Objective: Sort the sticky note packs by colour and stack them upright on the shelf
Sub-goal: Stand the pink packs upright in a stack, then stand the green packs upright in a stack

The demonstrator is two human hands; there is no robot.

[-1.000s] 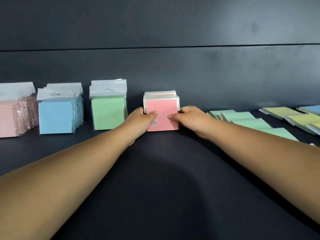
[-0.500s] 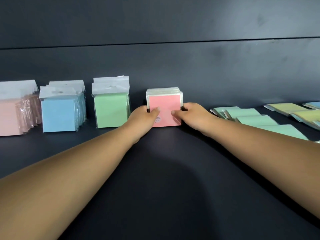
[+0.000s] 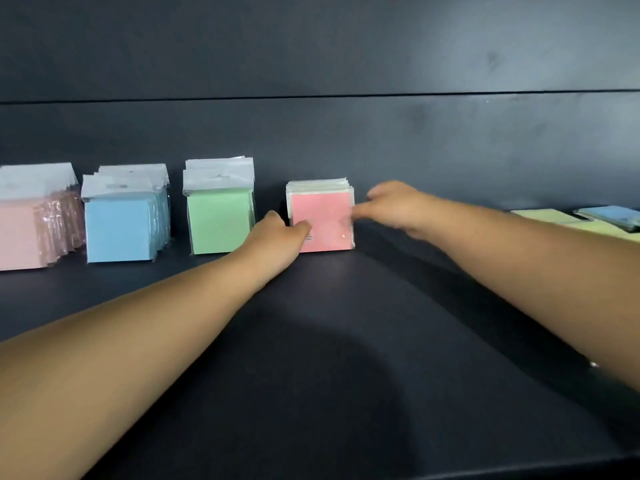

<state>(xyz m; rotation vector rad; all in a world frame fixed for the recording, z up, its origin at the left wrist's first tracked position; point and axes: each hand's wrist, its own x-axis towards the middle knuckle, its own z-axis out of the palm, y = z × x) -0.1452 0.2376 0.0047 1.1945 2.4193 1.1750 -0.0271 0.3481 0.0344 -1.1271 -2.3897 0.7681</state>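
Single view only, from a head-worn wide-angle camera. It looks forward and slightly down across a dark shelf [image 3: 329,358] toward the dark back wall [image 3: 346,140], which it faces nearly square-on. Both forearms enter from the lower corners and converge near centre, so the camera sits close, within arm's reach of the wall. Straight lines bow toward the frame edges. No second view; no shared coverage.

A shop display is suggested: wrapped sticky note packs [image 3: 220,216] with hang tabs are ranged on a dark shelf [image 3: 346,341].
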